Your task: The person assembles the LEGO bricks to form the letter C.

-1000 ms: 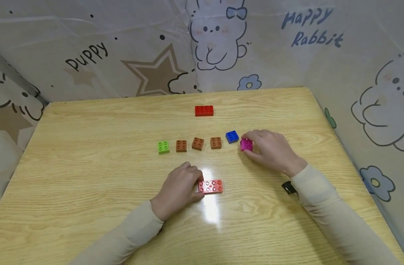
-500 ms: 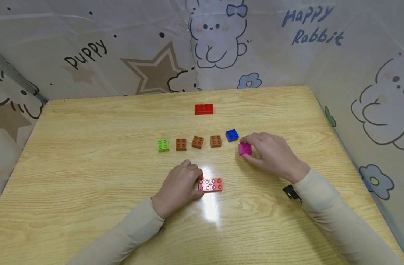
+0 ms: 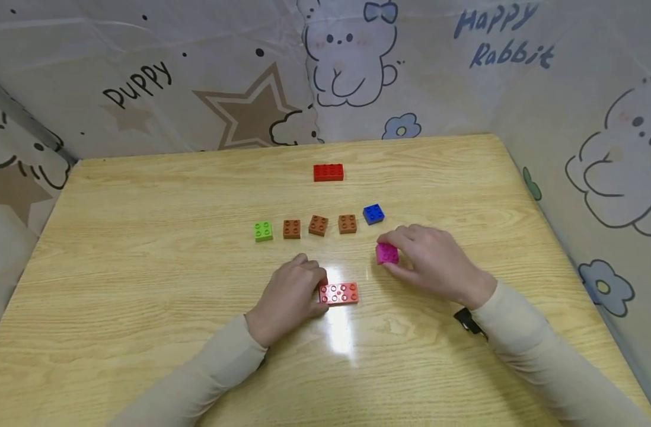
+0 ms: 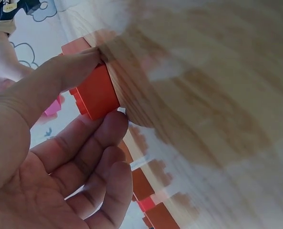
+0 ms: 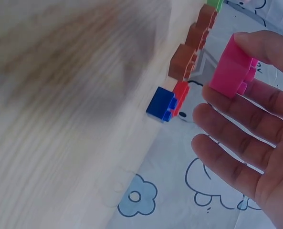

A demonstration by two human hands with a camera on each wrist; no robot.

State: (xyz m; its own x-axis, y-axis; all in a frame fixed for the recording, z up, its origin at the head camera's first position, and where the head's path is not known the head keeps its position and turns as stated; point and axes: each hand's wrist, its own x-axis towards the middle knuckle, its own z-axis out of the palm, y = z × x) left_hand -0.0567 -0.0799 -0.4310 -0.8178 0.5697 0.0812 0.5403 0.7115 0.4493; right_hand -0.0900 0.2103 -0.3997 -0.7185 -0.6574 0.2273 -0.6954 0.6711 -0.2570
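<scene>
My left hand (image 3: 289,296) grips the left end of a red eight-stud toy brick (image 3: 342,293) lying on the table; in the left wrist view its thumb and fingertips pinch the brick (image 4: 97,93). A pink four-stud brick (image 3: 386,254) is pinched between thumb and fingers of my right hand (image 3: 429,264). The right wrist view has the pink brick (image 5: 231,67) held studs up, raised off the tabletop. Nearest to it on the table sits a blue brick (image 3: 373,214), up and to its left.
Three brown bricks (image 3: 318,225) and a light green brick (image 3: 264,231) stand in a loose row with the blue one. Farther back lies another long red brick (image 3: 328,172). Printed cloth walls (image 3: 197,71) border the wooden table (image 3: 144,267) at the back and sides.
My right hand has carried the pink brick away from the blue one, toward me and slightly left. My left hand keeps its hold on the red brick, which has stayed in place.
</scene>
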